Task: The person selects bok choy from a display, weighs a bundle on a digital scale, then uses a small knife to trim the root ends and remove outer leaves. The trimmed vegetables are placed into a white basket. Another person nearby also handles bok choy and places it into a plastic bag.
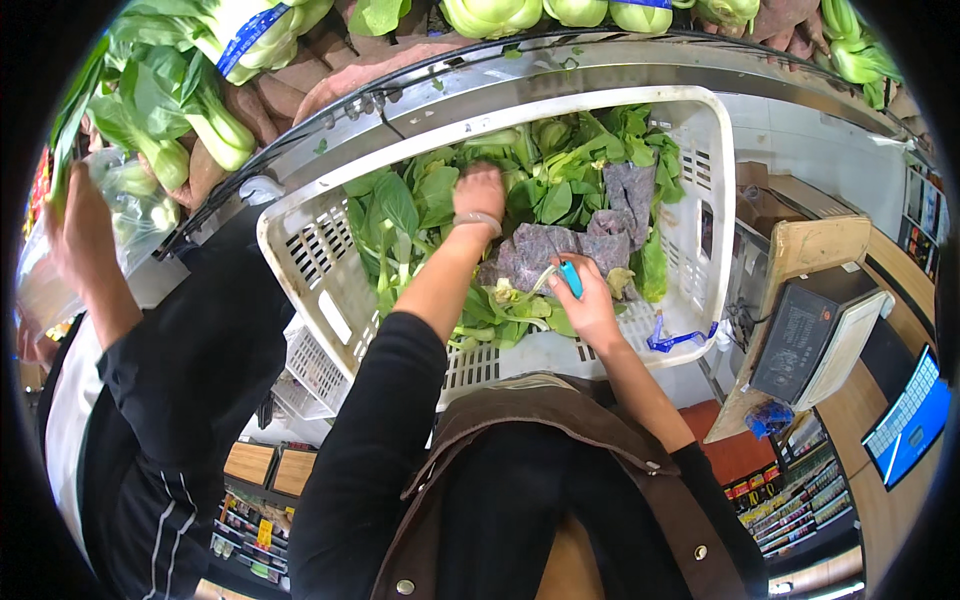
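Note:
Before me is a white plastic crate [709, 124] full of leafy greens [397, 202], bok choy among them. My left hand [480, 195] reaches into the greens near the far side; it is blurred and its fingertips are hidden by leaves. In my right hand [589, 304] is a small knife with a turquoise handle [571, 279], its thin dark blade pointing away from me. A pale stalk [544, 280] lies by the fingers of that hand. Just beyond it, a crumpled grey-purple cloth [529, 247] rests on the greens. Loose yellowed leaves lie near the crate's close side.
A metal-edged display shelf [525, 64] behind the crate holds bok choy and sweet potatoes [300, 79]. Blue tape [675, 341] lies at the crate's near right corner. At left, another person's hand [86, 232] is beside a clear plastic bag [142, 202]. A lit screen [907, 420] stands right.

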The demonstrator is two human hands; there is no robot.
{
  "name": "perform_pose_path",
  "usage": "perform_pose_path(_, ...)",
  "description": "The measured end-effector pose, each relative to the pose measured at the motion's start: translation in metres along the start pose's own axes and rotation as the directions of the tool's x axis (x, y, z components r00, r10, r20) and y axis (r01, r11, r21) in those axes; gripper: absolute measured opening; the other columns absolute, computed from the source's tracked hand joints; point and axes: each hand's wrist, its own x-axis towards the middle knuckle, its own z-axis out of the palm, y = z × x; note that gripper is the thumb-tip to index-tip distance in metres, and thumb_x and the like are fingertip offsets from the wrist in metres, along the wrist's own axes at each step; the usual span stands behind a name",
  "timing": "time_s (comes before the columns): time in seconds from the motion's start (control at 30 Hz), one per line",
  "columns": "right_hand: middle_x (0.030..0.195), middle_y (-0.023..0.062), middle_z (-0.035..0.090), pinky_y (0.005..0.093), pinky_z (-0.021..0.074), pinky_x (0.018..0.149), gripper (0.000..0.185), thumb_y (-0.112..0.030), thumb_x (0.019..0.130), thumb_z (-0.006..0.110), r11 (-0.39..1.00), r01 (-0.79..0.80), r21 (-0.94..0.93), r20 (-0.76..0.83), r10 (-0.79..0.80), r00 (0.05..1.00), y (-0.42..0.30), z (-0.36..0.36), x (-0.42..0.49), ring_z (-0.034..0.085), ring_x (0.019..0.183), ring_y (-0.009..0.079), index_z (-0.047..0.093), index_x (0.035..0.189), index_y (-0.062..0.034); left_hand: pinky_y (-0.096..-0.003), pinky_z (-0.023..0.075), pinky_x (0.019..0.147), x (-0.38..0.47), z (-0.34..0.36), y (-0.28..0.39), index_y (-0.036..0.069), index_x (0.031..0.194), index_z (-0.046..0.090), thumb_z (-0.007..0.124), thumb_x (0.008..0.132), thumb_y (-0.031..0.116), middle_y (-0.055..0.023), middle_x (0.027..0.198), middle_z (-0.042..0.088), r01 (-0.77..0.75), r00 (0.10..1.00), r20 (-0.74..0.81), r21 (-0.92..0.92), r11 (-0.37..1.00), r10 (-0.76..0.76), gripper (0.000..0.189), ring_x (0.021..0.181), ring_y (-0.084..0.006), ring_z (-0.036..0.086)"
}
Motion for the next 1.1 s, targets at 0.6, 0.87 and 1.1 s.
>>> perform_pose_path(0.6,0.102,0.0091,0.068,0.0315,0.0515,0.081,0.026,-0.013,0.095,0.068,0.985,-0.111,0.128,-0.031,0.116,0.993,-0.003,-0.018,-0.014,0.065,0.087,0.0188,0.067,0.119,-0.0026,-0.0536,0.0239,0.123,-0.189,-0.109,-0.077,0.007,0.133,0.049,0.079,0.081,0.008,-0.0135,0.134,0.062,-0.484,0.852,-0.522,-0.812,0.327,-0.037,0.061,0.13,-0.0284,0.056)
perform_pose_path(0.87,0.1,0.002,0.069,0.0236,0.0481,0.074,0.032,-0.022,0.104,0.063,0.903,0.159,0.4,-0.071,-0.143,0.987,-0.084,-0.016,-0.044,0.057,0.078,0.0075,0.064,0.13,-0.0048,-0.0522,0.0309,0.122,-0.263,-0.139,-0.061,0.002,0.14,0.053,0.061,0.08,0.081,-0.0111,0.117,0.067,-0.096,0.987,-0.157,-0.763,-0.639,0.04,0.099,0.107,-0.0276,0.065)
perform_pose_path(1.1,0.101,0.0093,0.073,0.0314,0.0544,0.073,0.047,-0.007,0.083,0.073,0.718,0.675,-0.17,0.179,-0.651,0.737,-0.147,-0.014,-0.073,0.071,0.084,0.0252,0.067,0.129,-0.0137,-0.0309,0.0502,0.088,-0.322,-0.155,-0.059,0.004,0.11,0.068,0.093,0.072,0.023,-0.0028,0.1,0.068,-0.344,0.93,-0.366,-0.895,0.285,-0.025,0.049,0.095,-0.0144,0.063)
